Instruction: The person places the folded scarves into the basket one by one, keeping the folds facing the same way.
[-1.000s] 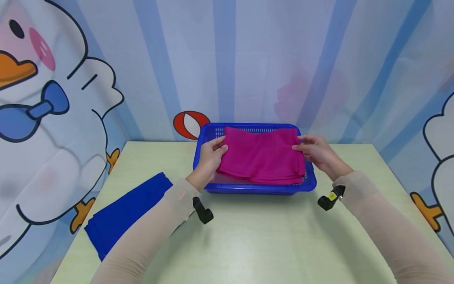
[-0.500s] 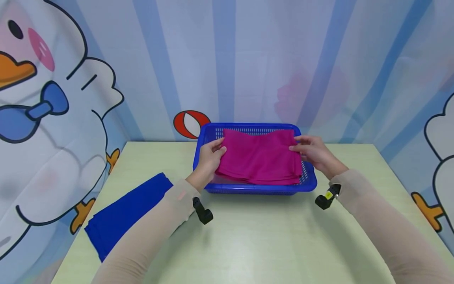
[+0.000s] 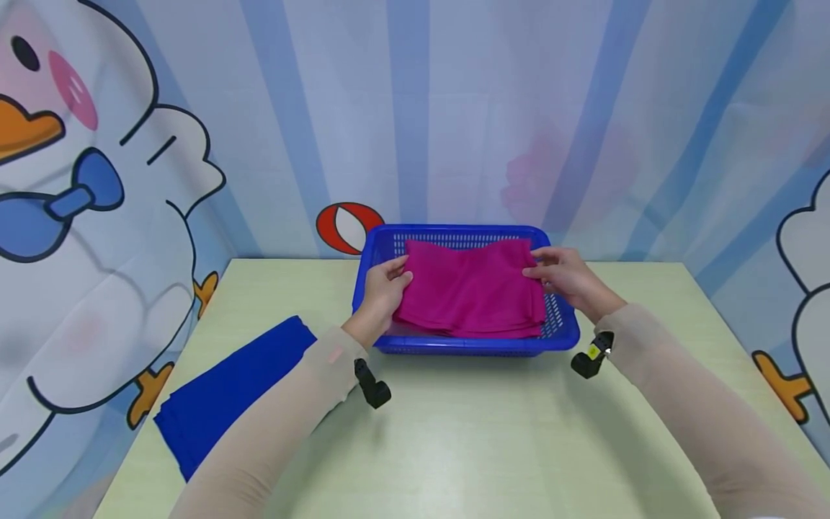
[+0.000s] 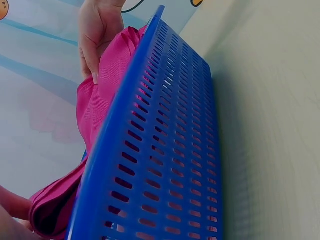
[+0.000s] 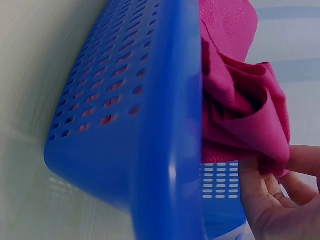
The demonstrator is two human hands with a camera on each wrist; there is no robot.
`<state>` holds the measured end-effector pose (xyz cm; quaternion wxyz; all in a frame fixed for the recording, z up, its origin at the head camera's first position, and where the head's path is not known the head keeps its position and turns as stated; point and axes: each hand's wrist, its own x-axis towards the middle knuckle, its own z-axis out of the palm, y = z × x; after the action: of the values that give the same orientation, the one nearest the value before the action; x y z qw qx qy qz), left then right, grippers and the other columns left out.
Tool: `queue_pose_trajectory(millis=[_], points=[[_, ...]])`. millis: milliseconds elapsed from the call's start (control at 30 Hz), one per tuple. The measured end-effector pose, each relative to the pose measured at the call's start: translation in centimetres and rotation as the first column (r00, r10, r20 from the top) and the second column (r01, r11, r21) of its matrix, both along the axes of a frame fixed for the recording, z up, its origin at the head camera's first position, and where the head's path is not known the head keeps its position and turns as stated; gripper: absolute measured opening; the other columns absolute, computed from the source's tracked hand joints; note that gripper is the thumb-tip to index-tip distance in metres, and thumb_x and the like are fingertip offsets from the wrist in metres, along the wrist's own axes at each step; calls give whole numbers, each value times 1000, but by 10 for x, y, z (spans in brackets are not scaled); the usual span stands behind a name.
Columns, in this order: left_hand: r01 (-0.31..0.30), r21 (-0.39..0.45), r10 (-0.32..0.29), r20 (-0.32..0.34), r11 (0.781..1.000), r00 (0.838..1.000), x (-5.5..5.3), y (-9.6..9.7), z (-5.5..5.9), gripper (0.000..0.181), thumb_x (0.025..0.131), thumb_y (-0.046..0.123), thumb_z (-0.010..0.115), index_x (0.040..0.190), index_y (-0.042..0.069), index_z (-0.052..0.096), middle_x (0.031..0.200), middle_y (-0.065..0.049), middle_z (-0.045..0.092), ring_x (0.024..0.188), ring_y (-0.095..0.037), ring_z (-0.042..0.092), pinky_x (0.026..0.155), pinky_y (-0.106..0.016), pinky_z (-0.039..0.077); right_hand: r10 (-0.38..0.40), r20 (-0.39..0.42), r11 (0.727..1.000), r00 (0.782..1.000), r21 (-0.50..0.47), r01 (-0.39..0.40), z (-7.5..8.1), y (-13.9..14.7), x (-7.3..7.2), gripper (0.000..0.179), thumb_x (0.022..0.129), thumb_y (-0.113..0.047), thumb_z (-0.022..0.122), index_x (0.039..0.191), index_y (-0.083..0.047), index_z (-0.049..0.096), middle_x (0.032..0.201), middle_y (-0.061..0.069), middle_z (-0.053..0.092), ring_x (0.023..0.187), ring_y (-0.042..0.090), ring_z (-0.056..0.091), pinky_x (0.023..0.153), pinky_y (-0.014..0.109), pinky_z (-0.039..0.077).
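A folded magenta cloth (image 3: 470, 292) lies inside a blue plastic basket (image 3: 454, 347), its folded layers rising above the rim in both wrist views. My left hand (image 3: 381, 297) pinches the cloth's left edge between thumb and fingers. At the opposite edge my right hand (image 3: 570, 276) pinches the cloth the same way. In the right wrist view, loose folds of the magenta cloth (image 5: 245, 107) bunch beside the thumb and fingers of my right hand (image 5: 282, 200). Slots in the basket wall (image 4: 160, 145) let pink show through.
A folded blue cloth (image 3: 227, 396) lies on the pale table (image 3: 467, 440) at the left, partly under my left forearm. Behind the basket hangs a striped backdrop (image 3: 467, 130) printed with cartoon ducks. A small black camera (image 3: 372, 386) sits at my left wrist.
My right hand has moved a little to the left, drawing the cloth's right edge inward and slightly lower in the basket. My left hand has hardly moved.
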<state>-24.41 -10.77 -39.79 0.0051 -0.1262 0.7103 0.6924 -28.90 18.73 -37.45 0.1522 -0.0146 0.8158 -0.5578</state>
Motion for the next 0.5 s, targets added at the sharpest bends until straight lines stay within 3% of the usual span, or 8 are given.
queue_pose_trajectory(millis=[500], points=[[-6, 11, 6, 22, 1000, 1000, -5, 0, -9, 42, 102, 3, 54, 144, 8, 54, 135, -13, 58, 121, -25, 56, 100, -36, 49, 31, -24, 996, 999, 80, -29, -6, -8, -6, 56, 98, -5, 63, 147, 8, 39, 92, 7, 44, 73, 12, 49, 63, 20, 52]])
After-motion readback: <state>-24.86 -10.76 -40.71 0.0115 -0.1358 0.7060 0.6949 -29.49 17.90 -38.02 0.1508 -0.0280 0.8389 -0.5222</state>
